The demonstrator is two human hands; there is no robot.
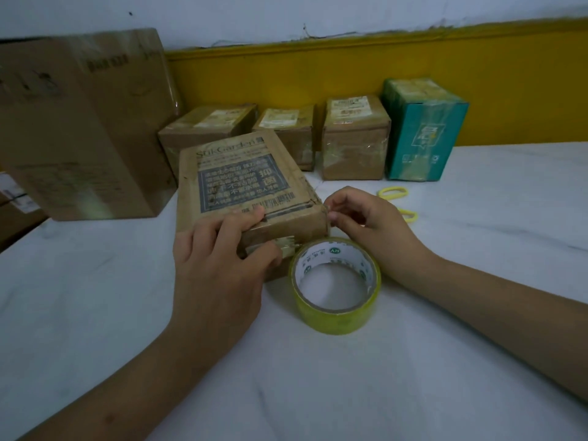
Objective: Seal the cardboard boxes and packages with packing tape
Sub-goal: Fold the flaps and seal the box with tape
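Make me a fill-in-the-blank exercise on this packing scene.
The tape roll lies flat on the ____ table.
The left hand grips the printed box; the right hand pinches at its near right ____.
Between the large carton and the teal box stand ____ small brown boxes.
Missing: white; corner; three.

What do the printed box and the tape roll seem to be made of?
Printed box: brown cardboard, matt, with creased, worn edges and ink print. Tape roll: glossy, yellowish see-through plastic film, probably, wound on a white printed core that looks like card.
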